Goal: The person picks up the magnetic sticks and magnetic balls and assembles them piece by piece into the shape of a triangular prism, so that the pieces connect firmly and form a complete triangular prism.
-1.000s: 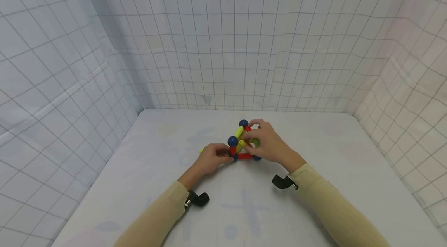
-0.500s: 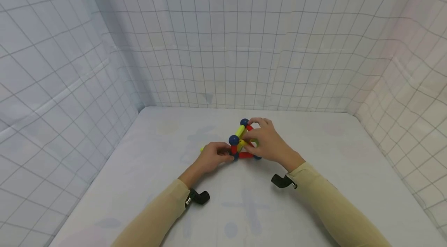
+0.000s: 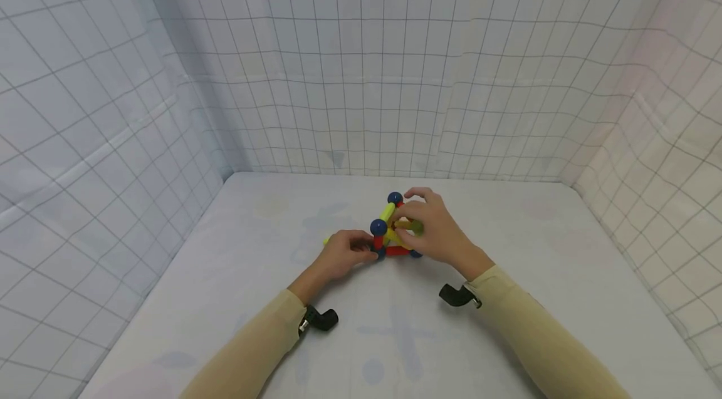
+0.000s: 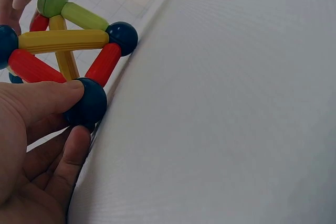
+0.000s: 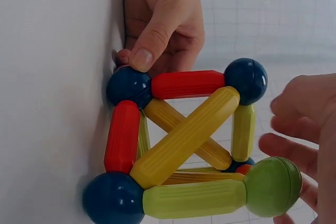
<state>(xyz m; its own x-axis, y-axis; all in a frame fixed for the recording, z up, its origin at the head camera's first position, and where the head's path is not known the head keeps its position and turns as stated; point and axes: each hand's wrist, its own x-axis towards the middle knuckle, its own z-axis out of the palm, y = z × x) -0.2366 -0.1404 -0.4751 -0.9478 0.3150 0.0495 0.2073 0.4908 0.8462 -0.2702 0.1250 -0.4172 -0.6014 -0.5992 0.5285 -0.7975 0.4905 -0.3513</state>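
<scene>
A frame of magnetic sticks and balls stands on the table in the head view. My left hand [image 3: 341, 255] pinches its near-left dark blue ball [image 4: 88, 103] between thumb and finger. A long yellow stick [image 5: 184, 139] runs diagonally across the near face, touching the raised blue ball [image 5: 245, 81] and the other low blue ball [image 5: 113, 199]. Red sticks [image 5: 123, 136] form the left and bottom sides of that face. At the frame's right, my right hand [image 3: 437, 230] is beside the green ball [image 5: 273, 187], fingers loosely bent, apparently gripping nothing. Its fingertips are partly hidden.
One yellow-green piece [image 3: 326, 241] peeks out behind the left hand on the white table [image 3: 271, 336]. Gridded white cloth walls [image 3: 366, 104] rise at the back and both sides. A black wrist-worn device [image 3: 457, 294] juts from the right sleeve.
The yellow stick that was between my right fingers now lies diagonally across the near face. My right fingers have let go and drawn slightly back. The left hand keeps its hold.
</scene>
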